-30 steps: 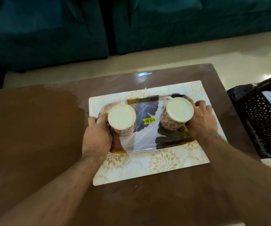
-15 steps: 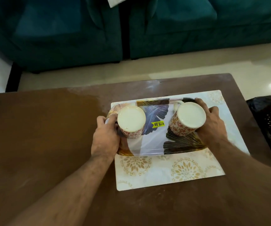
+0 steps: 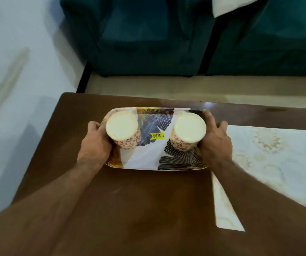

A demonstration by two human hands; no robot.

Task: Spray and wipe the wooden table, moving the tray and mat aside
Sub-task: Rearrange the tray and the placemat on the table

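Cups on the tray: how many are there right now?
2. One cup stands at the left end of the tray by the left hand; the other cup stands at the right end by the right hand. None looks hidden.

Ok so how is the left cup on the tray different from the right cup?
The left cup stands at the end of the tray gripped by the left hand; the right cup stands beside the right hand. The left cup leans more in this view. Both are upside down, cream with red flowers.
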